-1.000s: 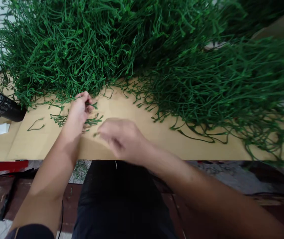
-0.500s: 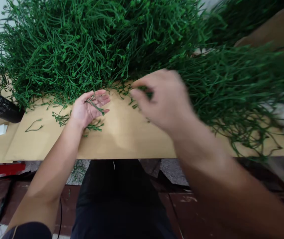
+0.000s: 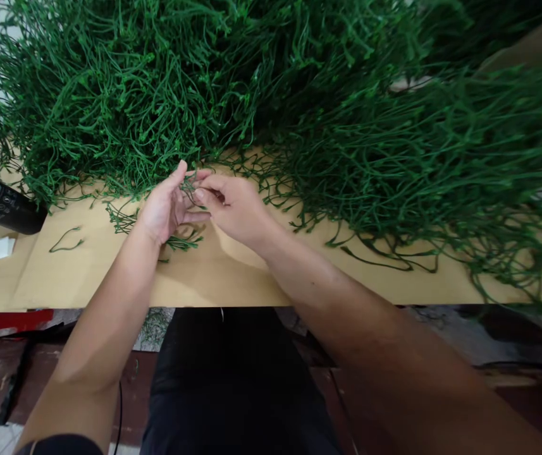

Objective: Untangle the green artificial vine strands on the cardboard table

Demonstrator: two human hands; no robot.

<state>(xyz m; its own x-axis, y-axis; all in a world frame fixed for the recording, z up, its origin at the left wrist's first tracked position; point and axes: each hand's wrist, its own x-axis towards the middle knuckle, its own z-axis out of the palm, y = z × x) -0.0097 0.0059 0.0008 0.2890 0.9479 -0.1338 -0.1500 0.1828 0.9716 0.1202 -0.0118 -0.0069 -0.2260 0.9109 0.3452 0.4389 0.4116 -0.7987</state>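
Note:
My left hand rests over the near side of the cardboard, palm turned up, fingers stretched out and thumb raised. A few thin green plastic stems lie at its fingers. My right hand meets it there, thumb and forefinger pinched on those stems. Under and beside the left wrist are short bunches of loose stems. Beyond both hands rises a large heap of green artificial stems with small forked tips. Exactly how many stems are between the fingers is hidden.
A second spread of stems covers the right side and hangs over the front edge of the cardboard sheet. At the left are a black bottle, a white scrap and one loose stem. My legs are below the edge.
My right hand has moved left from near the right-hand stems to the fingers of my left hand. My left thumb has lifted. More stems at the right now lie spread toward the middle.

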